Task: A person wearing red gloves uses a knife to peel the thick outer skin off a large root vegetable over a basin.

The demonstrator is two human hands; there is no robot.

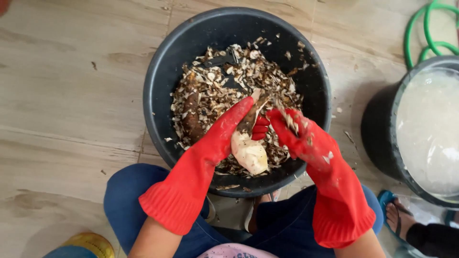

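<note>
Both my hands wear long red rubber gloves. My left hand (241, 122) grips a pale, partly peeled root (249, 152) over a black round tub (158, 86); brown skin still covers its upper end. My right hand (291, 131) is closed around a small tool that is mostly hidden, pressed against the root's top. Bits of peel stick to the right glove. The tub holds a heap of brown and white peelings (217, 91) and a brown unpeeled root (192, 117) at its left.
A second black tub (382, 138) filled with cloudy water stands at the right. A green hose (423, 28) coils at the top right. Another person's foot in a teal sandal (399, 215) is at bottom right. A yellow object (93, 243) lies at bottom left on the tiled floor.
</note>
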